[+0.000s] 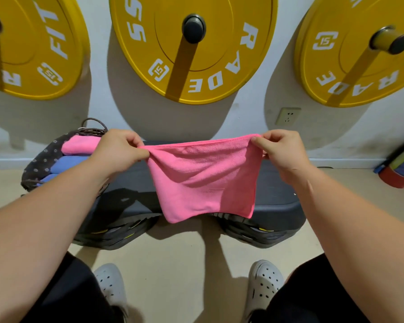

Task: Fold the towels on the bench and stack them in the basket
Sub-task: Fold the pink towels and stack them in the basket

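Pink towel point(203, 180) hangs in the air in front of the dark bench point(275, 206). Its top corners are pinched between thumb and fingers: the left hand point(119, 150) at the towel's 9 o'clock, the right hand point(280, 150) at its 3 o'clock. At 10 o'clock from it, the basket point(40, 159) holds a folded pink towel point(79, 144) atop blue towels point(70, 163).

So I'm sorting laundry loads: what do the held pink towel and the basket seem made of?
The pink towel looks like microfibre: matte, short fuzzy nap, thin stitched hem, draping softly between the left hand and right hand. The basket seems wicker or rope, by its dark braided rim, with a dark flower-printed fabric liner; the fibre is unclear.
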